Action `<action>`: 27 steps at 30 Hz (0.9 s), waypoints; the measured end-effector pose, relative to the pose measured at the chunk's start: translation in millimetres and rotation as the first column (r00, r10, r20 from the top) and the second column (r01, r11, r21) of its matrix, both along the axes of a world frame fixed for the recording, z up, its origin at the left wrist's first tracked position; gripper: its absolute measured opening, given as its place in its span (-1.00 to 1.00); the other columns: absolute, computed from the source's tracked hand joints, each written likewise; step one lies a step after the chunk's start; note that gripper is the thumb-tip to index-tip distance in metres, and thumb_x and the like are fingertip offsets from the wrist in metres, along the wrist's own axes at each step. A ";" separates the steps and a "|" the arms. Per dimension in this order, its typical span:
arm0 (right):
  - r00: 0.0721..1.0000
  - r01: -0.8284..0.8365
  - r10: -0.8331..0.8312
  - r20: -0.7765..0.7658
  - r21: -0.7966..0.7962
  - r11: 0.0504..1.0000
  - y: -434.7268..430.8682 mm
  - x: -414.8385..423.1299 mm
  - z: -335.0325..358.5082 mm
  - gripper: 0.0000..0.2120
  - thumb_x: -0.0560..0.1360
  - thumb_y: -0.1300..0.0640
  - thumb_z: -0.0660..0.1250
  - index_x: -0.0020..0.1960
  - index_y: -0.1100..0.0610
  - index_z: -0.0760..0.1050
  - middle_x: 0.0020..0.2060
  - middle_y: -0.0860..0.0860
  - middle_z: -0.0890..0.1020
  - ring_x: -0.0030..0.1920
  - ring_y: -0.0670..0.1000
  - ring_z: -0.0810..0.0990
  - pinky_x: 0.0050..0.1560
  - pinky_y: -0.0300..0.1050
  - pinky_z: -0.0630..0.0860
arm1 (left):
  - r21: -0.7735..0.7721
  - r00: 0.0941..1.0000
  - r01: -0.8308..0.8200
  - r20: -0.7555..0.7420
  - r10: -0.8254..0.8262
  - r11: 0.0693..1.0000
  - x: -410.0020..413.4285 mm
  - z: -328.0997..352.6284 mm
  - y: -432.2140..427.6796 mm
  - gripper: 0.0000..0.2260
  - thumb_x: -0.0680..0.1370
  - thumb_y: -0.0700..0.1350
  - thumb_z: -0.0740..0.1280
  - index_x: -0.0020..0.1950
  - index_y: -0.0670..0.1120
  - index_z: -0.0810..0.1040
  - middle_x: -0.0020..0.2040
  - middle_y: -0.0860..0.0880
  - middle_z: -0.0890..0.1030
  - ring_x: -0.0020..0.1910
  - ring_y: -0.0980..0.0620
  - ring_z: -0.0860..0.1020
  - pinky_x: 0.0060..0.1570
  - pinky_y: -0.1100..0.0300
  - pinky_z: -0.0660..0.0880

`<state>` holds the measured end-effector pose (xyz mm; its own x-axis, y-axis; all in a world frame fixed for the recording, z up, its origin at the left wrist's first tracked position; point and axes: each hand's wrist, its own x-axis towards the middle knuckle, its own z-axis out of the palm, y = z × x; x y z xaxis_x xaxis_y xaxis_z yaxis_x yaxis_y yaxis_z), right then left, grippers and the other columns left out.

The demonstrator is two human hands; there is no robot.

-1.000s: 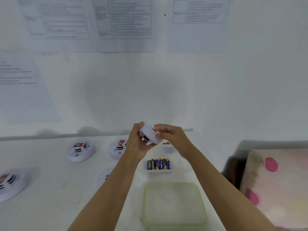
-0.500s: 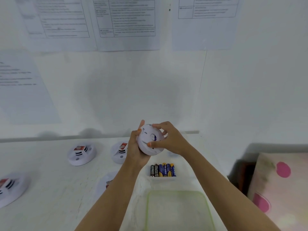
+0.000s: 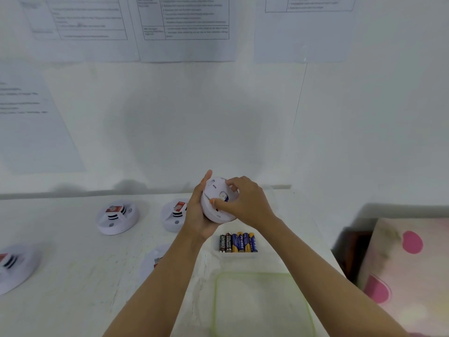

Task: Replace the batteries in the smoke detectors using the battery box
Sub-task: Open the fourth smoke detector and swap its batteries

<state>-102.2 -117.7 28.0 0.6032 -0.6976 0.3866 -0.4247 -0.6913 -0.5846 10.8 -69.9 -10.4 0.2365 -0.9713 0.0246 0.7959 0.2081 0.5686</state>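
Left of the grip, four smoke detectors (image 3: 116, 218) sit face-up on the table (image 3: 73, 276), and I'd guess they're not done yet. The left hand (image 3: 198, 215) cradles a fifth detector (image 3: 216, 203) in the air, back toward us. The right hand (image 3: 245, 205) pinches its rear, so both grips are clamped on it. Just below the grip, the battery box (image 3: 237, 254) holds a row of batteries (image 3: 237, 242). Looks like early days.

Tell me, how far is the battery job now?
Done: the battery box stands open, its green lid lying nearer. In hand: the left hand grips one detector, back side up, while the right hand pinches its back. Left: batteries lie in the box, and four other detectors sit on the table; whether any were serviced cannot be told.
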 end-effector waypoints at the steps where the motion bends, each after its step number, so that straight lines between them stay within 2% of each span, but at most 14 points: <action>1: 1.000 -0.007 0.007 -0.018 -0.001 1.000 0.3 0.9 -0.2 -0.48 0.36 -0.10 0.43 0.21 0.15 0.46 0.03 0.05 0.55 -0.02 -0.01 0.50 0.00 -0.16 0.44 | 0.014 1.000 -0.017 0.007 0.017 1.000 0.8 0.7 0.1 -0.66 0.44 0.04 0.26 0.21 0.14 0.51 0.13 -0.15 0.57 -0.02 -0.14 0.61 -0.03 -0.10 0.54; 3: 0.998 -0.021 0.021 -0.054 -0.005 1.000 1.5 2.8 0.1 -0.48 0.37 -0.10 0.41 0.22 0.16 0.45 0.03 0.06 0.54 0.01 0.03 0.51 0.01 -0.14 0.44 | 0.047 0.999 -0.046 0.027 0.044 0.998 3.0 1.8 1.4 -0.78 0.51 0.02 0.20 0.12 0.08 0.52 0.06 -0.13 0.58 -0.06 -0.11 0.60 -0.10 -0.01 0.57; 5: 0.994 -0.043 0.041 -0.103 -0.012 0.999 3.3 4.6 1.6 -0.47 0.40 -0.11 0.39 0.23 0.18 0.43 0.05 0.08 0.53 0.02 0.05 0.50 0.02 -0.15 0.42 | 0.087 0.997 -0.078 0.036 0.075 0.993 4.6 2.0 2.9 -0.81 0.57 0.02 0.14 0.02 0.04 0.53 -0.03 -0.11 0.60 -0.14 -0.07 0.62 -0.18 0.06 0.59; 8: 0.982 -0.085 0.082 -0.168 -0.015 0.996 4.0 6.2 4.1 -0.49 0.41 -0.11 0.38 0.19 0.22 0.43 0.04 0.09 0.52 0.02 0.06 0.49 -0.01 -0.17 0.38 | 0.125 0.995 -0.083 0.063 0.075 0.989 3.2 5.9 7.2 -0.69 0.58 0.03 0.10 -0.14 0.02 0.62 -0.18 -0.08 0.65 -0.25 -0.03 0.64 -0.23 0.10 0.58; 10: 0.975 -0.105 0.100 -0.200 -0.014 0.994 3.8 7.4 5.9 -0.51 0.41 -0.11 0.37 0.15 0.23 0.44 0.01 0.10 0.51 0.00 0.06 0.48 -0.04 -0.17 0.36 | 0.135 0.995 -0.052 0.090 0.040 0.989 1.8 9.4 9.7 -0.56 0.57 0.05 0.08 -0.30 0.02 0.68 -0.24 -0.05 0.66 -0.28 0.00 0.63 -0.19 0.10 0.56; 12: 0.967 -0.122 0.113 -0.230 -0.022 0.992 3.6 8.9 8.3 -0.54 0.41 -0.11 0.37 0.09 0.24 0.45 -0.07 0.08 0.48 -0.08 0.04 0.44 -0.11 -0.21 0.30 | 0.160 0.994 -0.047 0.100 0.031 0.986 1.8 12.2 11.5 -0.51 0.57 0.06 0.06 -0.37 0.00 0.69 -0.26 -0.04 0.66 -0.29 0.02 0.63 -0.13 0.08 0.52; 16: 0.954 -0.152 0.139 -0.265 -0.030 0.988 3.5 10.0 14.0 -0.65 0.41 -0.06 0.38 -0.07 0.21 0.41 -0.20 0.03 0.37 -0.22 0.00 0.32 -0.29 -0.23 0.22 | 0.185 0.995 -0.052 0.097 0.034 0.981 6.0 14.6 12.6 -0.51 0.57 0.07 0.07 -0.37 0.00 0.69 -0.26 -0.05 0.67 -0.26 -0.02 0.62 0.00 0.01 0.43; 19: 0.952 -0.170 0.153 -0.264 -0.040 0.985 1.5 10.6 15.5 -0.67 0.40 -0.05 0.40 -0.14 0.17 0.36 -0.25 0.01 0.34 -0.28 -0.03 0.28 -0.31 -0.32 0.19 | 0.199 0.995 -0.048 0.091 0.030 0.979 6.4 16.0 12.7 -0.50 0.57 0.07 0.08 -0.39 0.00 0.69 -0.27 -0.05 0.67 -0.26 -0.03 0.62 -0.01 0.01 0.43; 22: 0.940 -0.201 0.174 -0.294 -0.064 0.978 0.2 11.3 17.8 -0.58 0.32 -0.12 0.40 -0.12 0.22 0.41 -0.21 0.05 0.38 -0.24 0.00 0.31 -0.30 -0.28 0.22 | 0.215 0.996 -0.070 0.068 0.057 0.974 5.6 17.4 12.5 -0.54 0.57 0.07 0.10 -0.36 0.00 0.70 -0.21 -0.08 0.65 -0.18 -0.05 0.59 -0.05 0.00 0.48; 24: 0.932 -0.228 0.193 -0.306 -0.083 0.970 -0.8 11.3 20.7 -0.49 0.21 -0.17 0.32 -0.09 0.25 0.45 -0.21 0.04 0.38 -0.25 0.01 0.32 -0.31 -0.25 0.24 | 0.229 0.995 -0.087 0.066 0.074 0.969 5.3 19.2 12.8 -0.56 0.56 0.06 0.13 -0.34 -0.02 0.70 -0.19 -0.10 0.65 -0.13 -0.07 0.56 -0.02 -0.03 0.48; 27: 0.926 -0.239 0.205 -0.317 -0.075 0.968 -4.6 10.3 23.7 -0.48 0.19 -0.17 0.29 -0.08 0.24 0.46 -0.21 0.03 0.38 -0.24 0.01 0.35 -0.29 -0.21 0.28 | 0.232 0.997 -0.068 0.062 0.055 0.970 4.6 21.9 12.4 -0.55 0.56 0.06 0.12 -0.35 -0.04 0.70 -0.22 -0.10 0.66 -0.10 -0.08 0.52 0.07 -0.06 0.39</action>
<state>-91.9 -122.2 51.7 0.8383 -0.4957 0.2271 -0.3980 -0.8410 -0.3664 15.4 -57.5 11.5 0.3007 -0.9352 -0.1870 0.7520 0.1119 0.6497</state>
